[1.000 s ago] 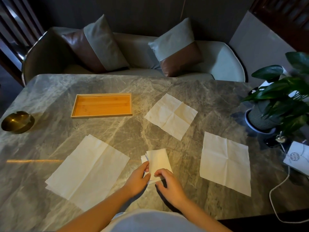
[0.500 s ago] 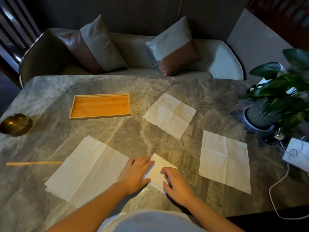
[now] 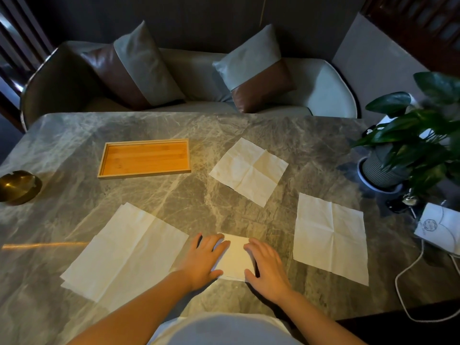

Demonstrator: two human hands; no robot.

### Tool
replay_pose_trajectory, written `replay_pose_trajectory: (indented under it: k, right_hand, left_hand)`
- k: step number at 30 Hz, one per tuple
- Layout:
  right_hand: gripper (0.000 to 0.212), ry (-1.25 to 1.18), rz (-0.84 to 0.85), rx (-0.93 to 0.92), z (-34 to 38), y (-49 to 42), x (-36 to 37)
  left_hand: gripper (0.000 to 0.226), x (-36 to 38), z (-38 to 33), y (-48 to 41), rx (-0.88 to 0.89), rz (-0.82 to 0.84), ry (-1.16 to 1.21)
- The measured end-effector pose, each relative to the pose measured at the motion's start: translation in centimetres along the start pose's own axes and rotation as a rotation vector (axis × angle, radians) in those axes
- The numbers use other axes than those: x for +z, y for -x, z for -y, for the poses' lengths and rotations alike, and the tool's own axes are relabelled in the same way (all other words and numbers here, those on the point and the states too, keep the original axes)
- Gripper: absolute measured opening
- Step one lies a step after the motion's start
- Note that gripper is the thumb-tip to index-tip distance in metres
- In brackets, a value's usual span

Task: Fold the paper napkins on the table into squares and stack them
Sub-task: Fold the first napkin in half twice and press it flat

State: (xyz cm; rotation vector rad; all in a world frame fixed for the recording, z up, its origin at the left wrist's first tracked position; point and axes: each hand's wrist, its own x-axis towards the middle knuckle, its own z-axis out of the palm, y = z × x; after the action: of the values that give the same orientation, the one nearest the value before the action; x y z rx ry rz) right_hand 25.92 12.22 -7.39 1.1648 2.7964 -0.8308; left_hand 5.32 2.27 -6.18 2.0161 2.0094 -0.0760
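Observation:
A small folded white napkin lies flat on the grey marble table near its front edge. My left hand rests palm down on the napkin's left side. My right hand presses flat on its right side. Both hands have their fingers spread and grip nothing. A large unfolded napkin lies to the left, seemingly two sheets overlapping. Another unfolded napkin sits further back at centre, and a third lies to the right.
A wooden tray stands at the back left. A brass ashtray sits at the left edge. A potted plant, a white card and a cable crowd the right side. A sofa with cushions lies beyond the table.
The folded napkin was held up off the table between both hands; it has been laid down, and both hands have flattened onto it, palms down.

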Motion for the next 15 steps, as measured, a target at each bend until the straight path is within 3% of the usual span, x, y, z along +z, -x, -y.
replay_pose_trajectory:
  k: [3,6,15]
  right_hand:
    - [0.085,0.05,0.108,-0.01,0.1,-0.27,-0.36]
    - [0.096,0.119,0.192,-0.03,0.13,-0.42,-0.56]
    - [0.075,0.095,0.166,-0.095,-0.19,-0.03,-0.76]
  left_hand:
    - [0.095,0.3,-0.26,-0.37,-0.003,0.096,0.041]
    - [0.097,0.6,-0.37,-0.67,-0.003,0.145,0.026]
    - [0.08,0.96,-0.35,-0.21,0.03,0.129,0.015]
